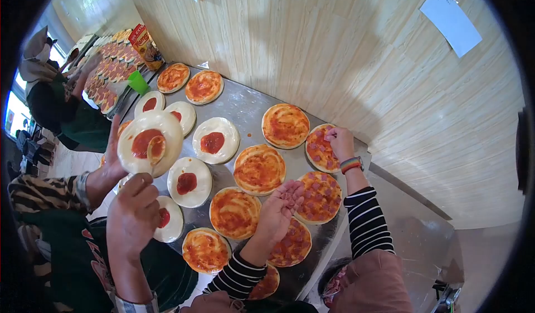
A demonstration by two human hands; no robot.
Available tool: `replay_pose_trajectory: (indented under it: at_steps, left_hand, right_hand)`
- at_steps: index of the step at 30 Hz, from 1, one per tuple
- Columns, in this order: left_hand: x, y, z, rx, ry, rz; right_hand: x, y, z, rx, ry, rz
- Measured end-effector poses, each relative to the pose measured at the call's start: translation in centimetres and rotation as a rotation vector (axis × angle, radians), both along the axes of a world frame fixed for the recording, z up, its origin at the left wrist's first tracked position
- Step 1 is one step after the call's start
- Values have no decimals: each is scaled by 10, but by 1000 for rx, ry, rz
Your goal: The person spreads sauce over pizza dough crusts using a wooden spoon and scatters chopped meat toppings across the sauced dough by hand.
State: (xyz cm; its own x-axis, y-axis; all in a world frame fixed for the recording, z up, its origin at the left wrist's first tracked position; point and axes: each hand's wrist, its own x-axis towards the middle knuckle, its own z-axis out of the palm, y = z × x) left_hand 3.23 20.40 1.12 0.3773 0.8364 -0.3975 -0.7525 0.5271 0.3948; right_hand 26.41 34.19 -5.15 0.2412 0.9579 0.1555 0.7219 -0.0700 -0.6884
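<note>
My left hand (pixel 278 206) is cupped palm up, holding small pink pieces that look like diced ham. It hovers beside a sauced pizza base (pixel 317 197) scattered with diced meat. My right hand (pixel 340 143) is over another sauced base (pixel 322 152) near the wall, which has some meat pieces on it. Its fingers are pinched together; what is between them is hidden. Below my left hand lies a third meat-topped base (pixel 292 245), partly covered by my wrist. Bases with only sauce (pixel 259 169) lie to the left.
At left, a co-worker's hand (pixel 134 213) works a spoon (pixel 155 150) in sauce on a raised dough round (pixel 131 146). More dough rounds lie on the metal table (pixel 245 109). A green cup (pixel 137 82) and red-yellow box (pixel 146 48) stand behind. Another person (pixel 61 101) stands far left.
</note>
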Motion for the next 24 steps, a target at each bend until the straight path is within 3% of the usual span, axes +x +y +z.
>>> replay_pose_trajectory:
  at_steps: [2,4,8,10,12,14,17,24]
  left_hand:
    - [-1,0,1,6,7,-12]
    - [-1,1,7,-5,25,-32]
    - [-2,4,11,-28,18,-16]
    - [-2,5,8,-22,-67,-1]
    - [0,7,2,-8,-58,10]
    - [4,7,-1,10,-53,16]
    - [7,5,-3,44,-84,43]
    - [9,3,-1,-43,-39,-3]
  right_hand:
    - [-1,3,-4,6,-44,15]
    - [-6,2,2,67,-455,1]
    - [-24,-19,40,102,-370,-13]
    - [-43,-46,69,75,162,241]
    - [-60,-80,95,-30,159,536]
    - [-75,-109,102,-31,90,660]
    - [-85,-127,102,128,15,653]
    - [-85,-145,100,211,-211,652]
